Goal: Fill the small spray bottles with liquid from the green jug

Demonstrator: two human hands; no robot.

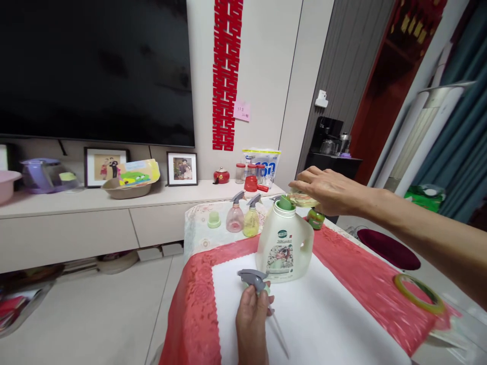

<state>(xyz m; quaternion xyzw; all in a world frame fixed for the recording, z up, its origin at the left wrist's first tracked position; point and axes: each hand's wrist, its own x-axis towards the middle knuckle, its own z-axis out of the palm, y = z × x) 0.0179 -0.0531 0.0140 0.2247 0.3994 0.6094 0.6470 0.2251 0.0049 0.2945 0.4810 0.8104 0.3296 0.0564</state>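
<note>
My left hand [253, 317] is closed around a grey spray trigger head [253, 277], whose thin dip tube [279, 332] hangs down to the right over the white sheet. My right hand [331, 190] grips a small see-through bottle [302, 199], tipped on its side at the mouth of a large pale green detergent jug [285, 248]. A green spout [285, 203] shows in the jug's neck. Whether liquid is flowing I cannot tell. The jug stands upright on the white sheet [335, 314]. Behind it are a pink spray bottle [235, 219] and a yellow spray bottle [251, 221].
A light green cap [214, 219] sits at the table's far left. Right of the jug is a green container [315, 219]. Tape [418, 294] lies on the red cloth [361, 263]. Glass jars [240, 174] and a white-blue bag [272, 162] stand on the cabinet behind.
</note>
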